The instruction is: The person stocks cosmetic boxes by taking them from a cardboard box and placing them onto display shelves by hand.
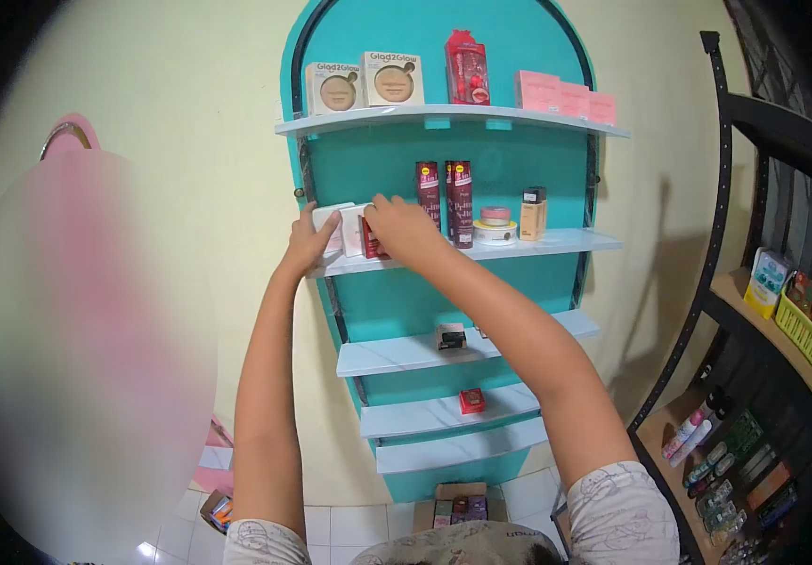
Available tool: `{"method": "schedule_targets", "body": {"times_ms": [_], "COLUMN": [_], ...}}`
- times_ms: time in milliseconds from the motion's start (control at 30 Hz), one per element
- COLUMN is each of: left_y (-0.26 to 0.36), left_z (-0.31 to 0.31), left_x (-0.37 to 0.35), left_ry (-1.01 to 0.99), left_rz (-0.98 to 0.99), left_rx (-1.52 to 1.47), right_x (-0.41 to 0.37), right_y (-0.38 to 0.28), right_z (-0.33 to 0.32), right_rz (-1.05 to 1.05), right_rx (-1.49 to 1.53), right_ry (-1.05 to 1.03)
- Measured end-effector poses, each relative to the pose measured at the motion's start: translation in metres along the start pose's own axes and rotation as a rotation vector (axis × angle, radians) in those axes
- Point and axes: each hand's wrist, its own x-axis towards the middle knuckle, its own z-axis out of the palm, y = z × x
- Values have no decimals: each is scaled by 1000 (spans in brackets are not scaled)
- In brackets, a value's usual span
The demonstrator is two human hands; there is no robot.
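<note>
My left hand (308, 243) is at the left end of the second shelf, its fingers and thumb around the side of a white box (334, 235). Another white box (353, 232) stands upright right beside it. My right hand (402, 226) reaches in from the right, fingers bent over a small red box (370, 243) and partly hiding it. Just behind that hand, tall dark-red cylinders (460, 209) stand on the same shelf. Further right are a white round jar (495, 233) with a pink one on top and a beige bottle-like pack (532, 215) with a black top.
Above, the top shelf (519, 115) bears compact powder boxes (393, 79), a red pack (467, 71) and pink boxes (540, 92). Lower shelves hold a small black-and-white box (450, 336) and a red box (472, 401). A black rack (719, 188) with goods stands right. An open carton (425, 514) sits below.
</note>
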Motion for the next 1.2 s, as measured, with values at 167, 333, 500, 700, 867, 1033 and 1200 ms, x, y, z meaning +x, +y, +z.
{"method": "schedule_targets", "body": {"times_ms": [167, 333, 500, 700, 867, 1033, 1200], "left_y": [18, 18, 20, 19, 75, 65, -51], "left_z": [-6, -2, -3, -7, -40, -16, 105], "left_x": [-6, -16, -22, -30, -102, -268, -495], "left_ry": [-72, -79, -26, 96, 142, 158, -257], "left_rz": [-32, 112, 130, 317, 249, -128, -404], "left_rx": [-20, -2, 88, 84, -296, -204, -233], "right_x": [5, 19, 23, 11, -31, -191, -441], "right_y": [0, 6, 5, 4, -39, -112, -167], "right_z": [9, 18, 58, 68, -2, -27, 97], "right_rz": [115, 168, 100, 362, 150, 221, 909], "right_rx": [188, 514, 759, 1061, 1216, 1261, 1751], "right_ry": [31, -212, 68, -32, 342, 172, -362]}}
